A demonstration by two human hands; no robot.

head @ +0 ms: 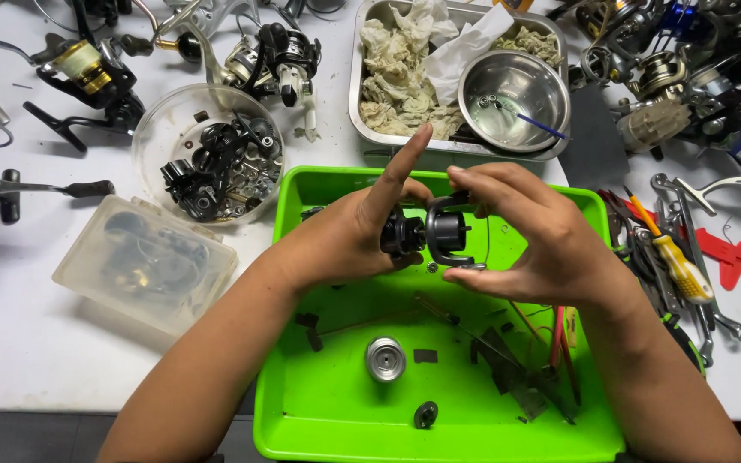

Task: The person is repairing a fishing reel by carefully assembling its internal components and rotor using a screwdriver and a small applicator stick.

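Note:
Above a bright green tray [319, 420] my two hands hold a black fishing reel body [405, 233] with its rotor and bail arm [448, 231]. My left hand [349, 236] grips the black body, its index finger pointing up. My right hand [533, 240] pinches the rotor and bail from the right side. Inside the tray lie a silver spool [385, 358], a small black round part [425, 414], thin red tools [557, 334] and small dark pieces.
A clear round tub of black reel parts [212, 159] and a clear lidded box [143, 261] sit left. Behind the tray stands a metal pan with rags [396, 77] and a steel bowl [515, 99]. Screwdrivers and wrenches [679, 266] lie right; several reels [688, 69] crowd the back.

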